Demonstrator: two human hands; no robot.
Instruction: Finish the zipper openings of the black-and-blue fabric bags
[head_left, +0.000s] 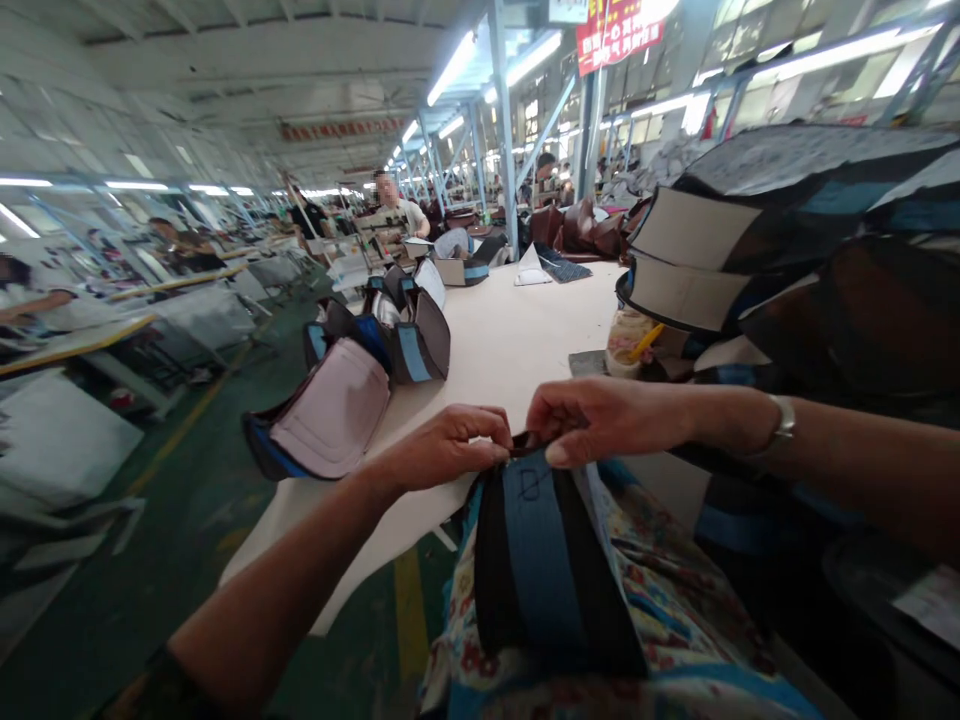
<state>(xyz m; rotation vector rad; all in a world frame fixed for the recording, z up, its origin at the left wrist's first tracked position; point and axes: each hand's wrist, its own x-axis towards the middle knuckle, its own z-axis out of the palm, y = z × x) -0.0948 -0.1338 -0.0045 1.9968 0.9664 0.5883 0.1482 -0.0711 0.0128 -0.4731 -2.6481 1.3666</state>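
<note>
A black fabric panel with a blue stripe down its middle lies over the flowered apron on my lap. A small mark is drawn near the top of the stripe. My left hand pinches the panel's far edge at its left corner. Close beside it, my right hand grips the same edge, with thumb on top and fingers curled under. A dark strip of the edge shows between the two hands. What lies beneath the fingertips is hidden.
Sewn bag pieces stand at the left of the pale table. Stacked bag parts rise high on the right, near a cup holding a yellow-handled tool. Fabric scraps lie farther back. Other people work at distant tables.
</note>
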